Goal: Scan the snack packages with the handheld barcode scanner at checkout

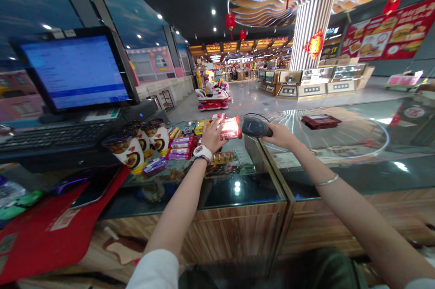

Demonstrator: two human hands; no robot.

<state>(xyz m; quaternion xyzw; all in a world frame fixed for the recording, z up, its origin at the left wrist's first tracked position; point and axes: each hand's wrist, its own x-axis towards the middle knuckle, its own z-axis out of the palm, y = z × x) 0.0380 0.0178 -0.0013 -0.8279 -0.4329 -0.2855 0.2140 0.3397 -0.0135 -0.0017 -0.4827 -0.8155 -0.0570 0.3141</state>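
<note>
My left hand (212, 137), with a white watch on its wrist, grips a shiny red snack packet (231, 128) above the glass counter. Light glares off the middle of the wrapper. My right hand (280, 136) is wrapped around the handle of a dark barcode scanner (254, 127), whose head faces the packet from close by on the right. Left of my left hand lie several purple-wrapped snack bars (180, 146). Beside these stand several cups with dark lids (131, 155), the front one tilted.
On the left are a monitor (76, 71), a keyboard (61, 137), a phone (97, 187) and a red mat (44, 243). A stack of dark red packets (320, 121) lies on the right glass counter (353, 169). A red-and-white kiddie ride (213, 98) stands beyond.
</note>
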